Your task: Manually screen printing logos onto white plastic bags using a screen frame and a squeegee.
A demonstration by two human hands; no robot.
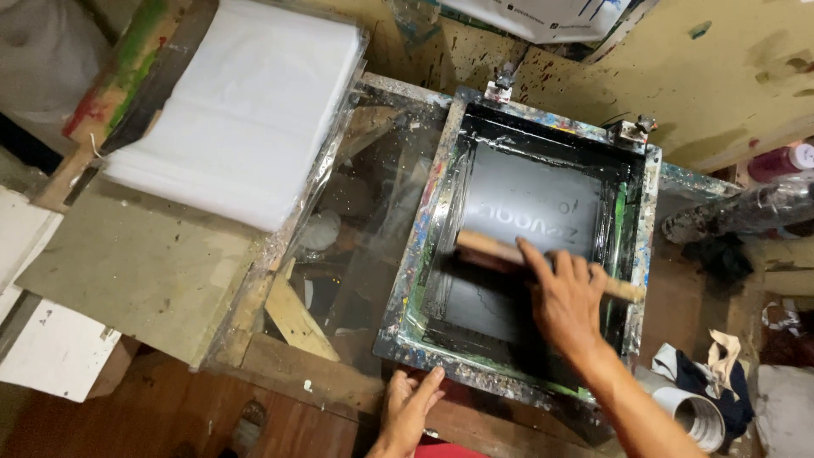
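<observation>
Right hand point(566, 298) closed around wooden squeegee point(543, 260) inside printing frame point(424, 254); left hand point(409, 405) flat, open, pressing frame's near edge.

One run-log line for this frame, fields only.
right hand: gripping wooden-handled squeegee on black-inked screen-printing frame | left hand: pressing frame's near edge | white sheet stack: left

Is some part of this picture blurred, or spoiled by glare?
Head view: mostly sharp; the right hand on the wooden squeegee is slightly soft; pale glare lies on the glass table top; the white sheet stack looks nearly washed out.
</observation>
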